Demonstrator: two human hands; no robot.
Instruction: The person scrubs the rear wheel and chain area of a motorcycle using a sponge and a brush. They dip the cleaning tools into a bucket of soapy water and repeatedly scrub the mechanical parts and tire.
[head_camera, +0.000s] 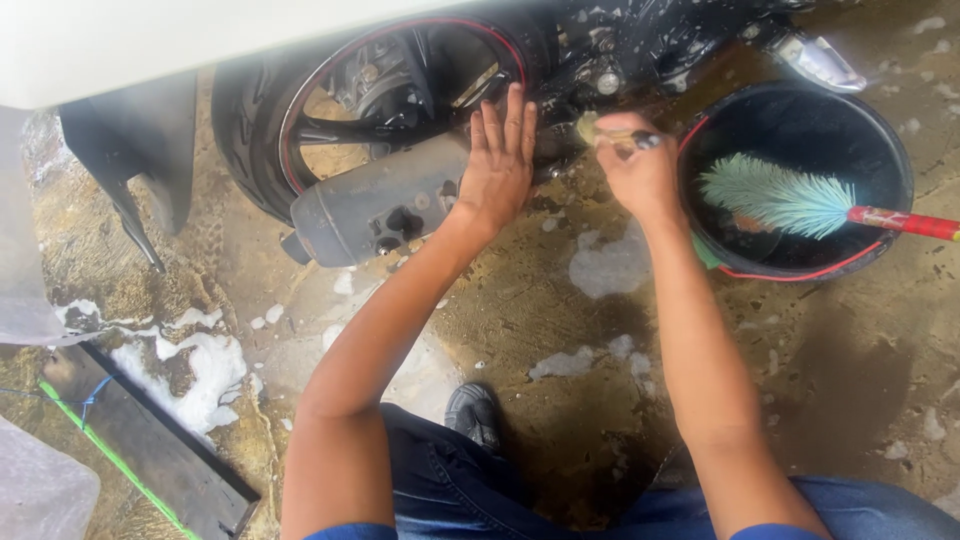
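Wet, foam-patched concrete floor (560, 300) lay under the motorcycle's rear wheel (400, 100). Left hand (497, 165) pressed flat, fingers spread, against the exhaust (375, 210); right hand (635, 165) gripped a small brush (600, 130) beside the black bucket (895, 150). Short, firm strokes would probably clean best.

A black bucket (800, 265) with a red rim line stands at the far right on the wet concrete floor (560, 300). Inside it lies a teal bristle brush (775, 195), its red handle (905, 222) sticking out over the right edge. White foam patches (195, 370) spread across the floor on the near left, with smaller ones in the middle. A dark plank (150, 440) edged with a green strip lies at the near left. 1 dark shoe (473, 412) rests on the floor, near centre.
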